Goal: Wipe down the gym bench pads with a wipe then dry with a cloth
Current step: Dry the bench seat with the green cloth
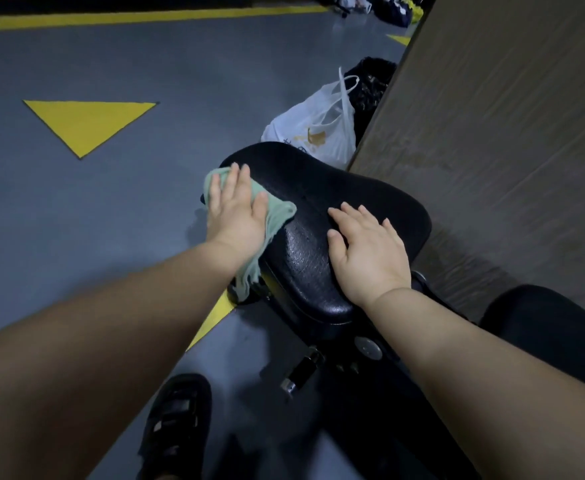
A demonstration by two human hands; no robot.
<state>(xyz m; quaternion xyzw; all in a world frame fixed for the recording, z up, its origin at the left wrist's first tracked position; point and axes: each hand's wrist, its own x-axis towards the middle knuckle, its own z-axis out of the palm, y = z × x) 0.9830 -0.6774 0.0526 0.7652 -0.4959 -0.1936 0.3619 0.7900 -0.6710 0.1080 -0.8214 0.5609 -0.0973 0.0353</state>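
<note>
Head view: nearest the camera, below the seat pad [322, 216], a foot in a black sandal [176, 424] stands on the grey floor [76, 209], and a chromed adjustment knob [301, 372] juts from the black frame under the pad's near end. A second black pad [554, 323] sits just to the right of the seat pad's near end. The right hand [370, 251] lies flat with fingers spread on the near right part of the seat pad, palm down, gripping nothing. The left hand [237, 209] presses open-palmed on a pale green cloth [273, 220] at the pad's left edge; the fingers lie extended over it rather than curled, and part of the cloth hangs down the pad's side. The pad's textured surface shows a sheen. Beyond the pad's far end a white plastic bag [315, 129] rests on the floor beside a brown cardboard panel [492, 116], with a yellow triangle [86, 123] painted on the floor far to the pad's left.
</note>
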